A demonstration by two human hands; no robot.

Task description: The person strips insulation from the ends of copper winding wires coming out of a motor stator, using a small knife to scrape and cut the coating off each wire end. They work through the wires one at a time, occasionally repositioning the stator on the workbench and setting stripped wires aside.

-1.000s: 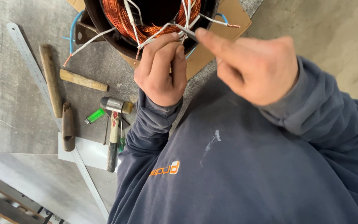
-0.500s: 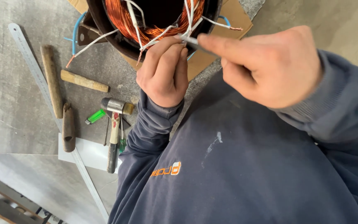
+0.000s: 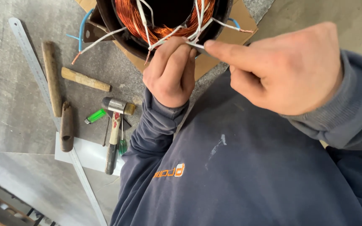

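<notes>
A round motor stator (image 3: 118,35) with copper windings (image 3: 130,16) sits on cardboard at the top of the view. Several white sleeved wire leads (image 3: 170,35) stick out of the windings. My left hand (image 3: 170,73) is closed, pinching one of these leads at the stator's near rim. My right hand (image 3: 285,69) reaches in from the right, thumb and forefinger pinched on a thin grey tool (image 3: 198,46). The tool's tip touches the lead right at my left fingertips. How the tool ends is hidden by my fingers.
On the grey bench to the left lie a long steel ruler (image 3: 34,71), two wooden sticks (image 3: 84,79), a dark punch (image 3: 66,125), a small hammer (image 3: 114,129), a green lighter (image 3: 95,116), a green-handled screwdriver (image 3: 122,144) and a white sheet (image 3: 86,155). A blue wire (image 3: 81,31) runs beside the stator.
My right hand has drawn nearer to the camera and shifted right, still pinched at the lead. My left hand stays on the wires, and the view has drifted slightly.
</notes>
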